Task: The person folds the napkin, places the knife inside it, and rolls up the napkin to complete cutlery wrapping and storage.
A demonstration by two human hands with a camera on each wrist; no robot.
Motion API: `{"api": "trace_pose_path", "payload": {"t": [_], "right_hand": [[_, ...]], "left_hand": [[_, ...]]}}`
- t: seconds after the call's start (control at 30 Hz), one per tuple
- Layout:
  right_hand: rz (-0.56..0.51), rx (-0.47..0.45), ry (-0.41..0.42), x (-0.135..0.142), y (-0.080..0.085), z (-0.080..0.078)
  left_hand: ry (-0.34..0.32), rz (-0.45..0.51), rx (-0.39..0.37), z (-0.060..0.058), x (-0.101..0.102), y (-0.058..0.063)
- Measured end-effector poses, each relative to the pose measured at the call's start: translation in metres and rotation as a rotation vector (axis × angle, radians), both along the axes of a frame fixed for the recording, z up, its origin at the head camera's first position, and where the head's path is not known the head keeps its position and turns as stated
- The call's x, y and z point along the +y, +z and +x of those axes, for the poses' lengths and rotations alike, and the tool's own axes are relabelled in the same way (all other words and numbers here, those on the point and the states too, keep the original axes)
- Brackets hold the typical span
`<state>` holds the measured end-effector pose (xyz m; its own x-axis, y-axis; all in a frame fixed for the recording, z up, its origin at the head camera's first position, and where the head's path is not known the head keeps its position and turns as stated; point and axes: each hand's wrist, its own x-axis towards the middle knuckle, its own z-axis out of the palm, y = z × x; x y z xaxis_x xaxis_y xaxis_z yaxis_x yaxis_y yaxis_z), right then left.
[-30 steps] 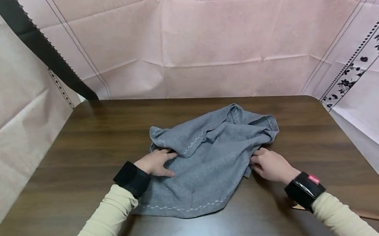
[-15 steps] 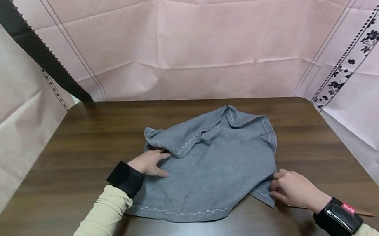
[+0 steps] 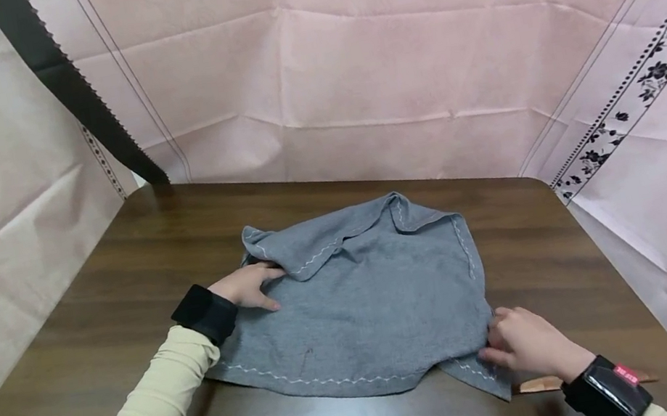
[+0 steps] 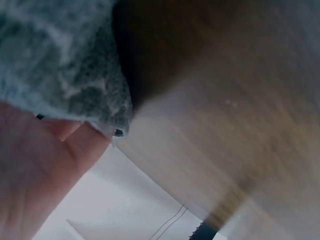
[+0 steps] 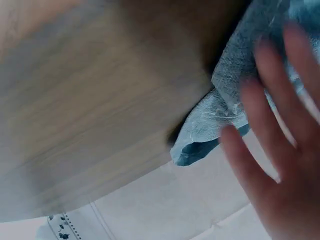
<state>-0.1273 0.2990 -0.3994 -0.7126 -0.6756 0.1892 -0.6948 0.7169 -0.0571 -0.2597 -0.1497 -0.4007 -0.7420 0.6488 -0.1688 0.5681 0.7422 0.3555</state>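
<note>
Grey-blue woven cloth edged with wavy white stitching (image 3: 380,325), head view: it lies across the middle of a dark brown wood-grain table (image 3: 84,338), its far border turned over in a flap. The left hand (image 3: 247,286) rests at the cloth's left side, thumb spread from the fingers, fingertips partly hidden beneath the flap. The right hand (image 3: 531,340) touches the cloth's right edge, beside a projecting near corner. A slender copper-coloured object (image 3: 538,386) lies near that corner, partly covered by the right wrist. Creased pale pink sheeting (image 3: 363,70) hangs behind the table.

Left wrist view: the fingers reach under the cloth's edge, loosely extended rather than gripping.

Right wrist view: four blurred fingers, nearly straight and spread apart, extend over the cloth without closing on it.
</note>
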Motion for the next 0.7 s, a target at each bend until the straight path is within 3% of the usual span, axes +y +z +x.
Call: {"api": "trace_pose_path", "payload": {"t": [0.1,0.17,0.23,0.4,0.5,0.7], "right_hand": [[-0.075,0.124,-0.046,-0.01,-0.001,-0.016],[-0.097,0.123,-0.091,-0.018,-0.002,-0.028],[-0.082,0.05,-0.116,-0.025,-0.004,-0.038],[0.048,-0.255,-0.15,-0.032,-0.007,-0.05],[0.071,-0.334,-0.165,-0.031,-0.009,-0.049],[0.078,-0.321,-0.14,-0.032,-0.011,-0.044]], "left_hand": [[-0.013,-0.022,0.026,-0.002,0.002,0.0],[-0.018,-0.037,0.047,-0.003,0.005,0.001],[-0.016,-0.029,0.064,-0.004,0.009,0.003],[-0.022,0.087,0.125,-0.017,0.028,0.012],[0.045,0.099,0.138,-0.03,0.039,0.019],[0.268,-0.032,0.095,-0.062,0.041,0.024]]}}
